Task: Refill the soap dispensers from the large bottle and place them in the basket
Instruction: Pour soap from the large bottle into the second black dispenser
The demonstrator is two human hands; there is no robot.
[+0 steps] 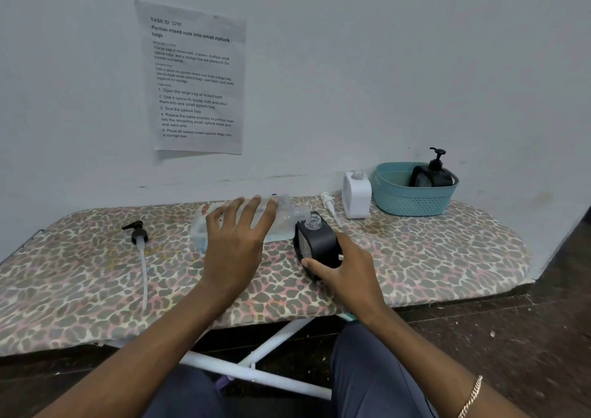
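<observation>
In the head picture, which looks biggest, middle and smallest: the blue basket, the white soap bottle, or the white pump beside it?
1. blue basket
2. white soap bottle
3. white pump
They sit about equally far away, so this order holds.

large bottle (pixel 275 222): clear plastic | basket (pixel 412 200): woven-look plastic | board cover (pixel 415 257): printed cloth

Printed sheet (pixel 192 78) above leopard-print board (pixel 415 257)
</observation>
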